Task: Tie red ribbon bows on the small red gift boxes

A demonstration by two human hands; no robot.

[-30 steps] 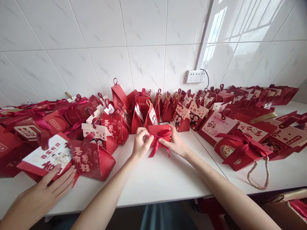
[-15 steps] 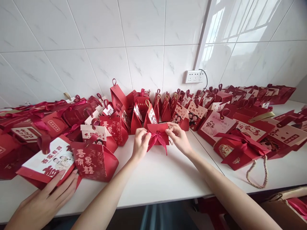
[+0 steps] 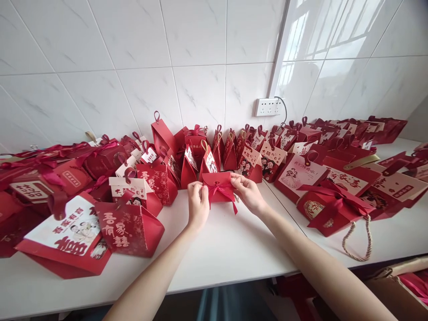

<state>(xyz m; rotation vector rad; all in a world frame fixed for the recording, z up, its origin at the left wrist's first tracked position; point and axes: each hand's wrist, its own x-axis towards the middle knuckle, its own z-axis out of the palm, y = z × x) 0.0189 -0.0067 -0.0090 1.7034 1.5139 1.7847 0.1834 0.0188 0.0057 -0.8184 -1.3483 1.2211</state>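
Note:
A small red box (image 3: 216,179) with a bright red ribbon bow stands at the middle of the white table (image 3: 230,249). My left hand (image 3: 198,203) is closed at its left side, fingers curled at the ribbon. On the other side, my right hand (image 3: 247,191) pinches the box's upper right edge. Part of a twisted cord shows beneath the right fingers. Directly behind stands a slim red box (image 3: 210,160) with a gold loop.
Many red gift boxes line the wall and both sides. A box with a white lid (image 3: 72,227) is at left front, a bow-tied box (image 3: 329,207) with rope handle at right. A carton (image 3: 394,290) stands lower right; a socket (image 3: 267,107) is on the wall.
Another person's hand has left the white-lidded box at the left front. The ribbon's left tail has been drawn toward my left hand, whose fingers have curled tighter. The view has shifted slightly.

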